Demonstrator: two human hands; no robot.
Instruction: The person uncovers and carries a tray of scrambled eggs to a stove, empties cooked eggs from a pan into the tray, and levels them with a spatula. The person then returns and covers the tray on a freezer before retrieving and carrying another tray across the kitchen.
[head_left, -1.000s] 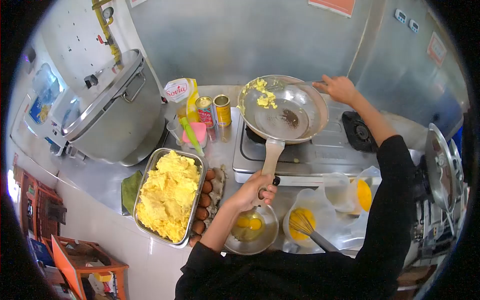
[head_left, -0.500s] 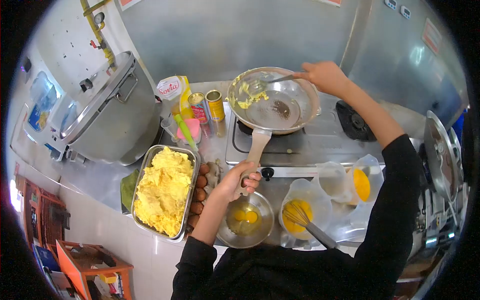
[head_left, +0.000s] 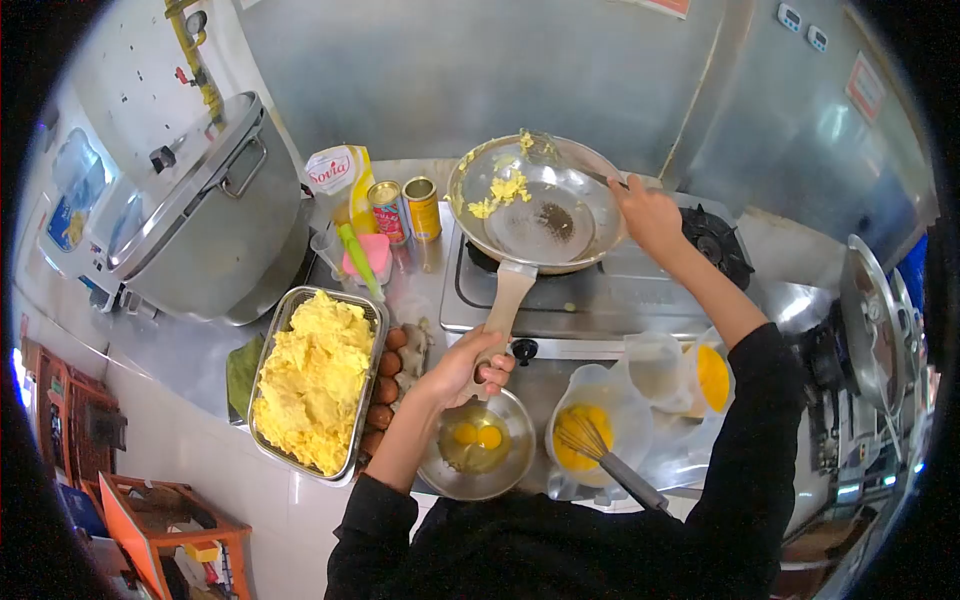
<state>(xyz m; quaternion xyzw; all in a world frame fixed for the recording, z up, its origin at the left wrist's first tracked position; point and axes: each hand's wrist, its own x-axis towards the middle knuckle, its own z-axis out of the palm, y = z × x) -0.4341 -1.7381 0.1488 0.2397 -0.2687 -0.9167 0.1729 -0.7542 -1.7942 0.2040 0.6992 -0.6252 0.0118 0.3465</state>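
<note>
My left hand (head_left: 470,366) is wrapped round the beige handle of a frying pan (head_left: 497,237) over the stove. Bits of cooked yellow egg (head_left: 507,188) cling to the pan's left side, and a dark patch marks its middle. In my right hand (head_left: 648,215), at the pan's right rim, is the handle of a slim utensil; its head, near the far rim, is too blurred to identify. Below my left hand, a metal bowl (head_left: 520,462) contains two raw eggs (head_left: 477,435). To its right, a whisk (head_left: 620,476) stands in a plastic jug (head_left: 628,408) of beaten egg.
A metal tray (head_left: 362,425) heaped with scrambled egg (head_left: 312,385) stands on the left beside brown eggs (head_left: 381,390). Behind it are a green-handled brush (head_left: 360,259), cans (head_left: 422,209) and a large pot (head_left: 225,220). Another jug (head_left: 711,378) with yellow liquid sits on the right.
My right hand has come lower and slightly right, and the utensil's head has shifted toward the pan's far rim. The left hand keeps its grip. The whole view has shifted slightly.
</note>
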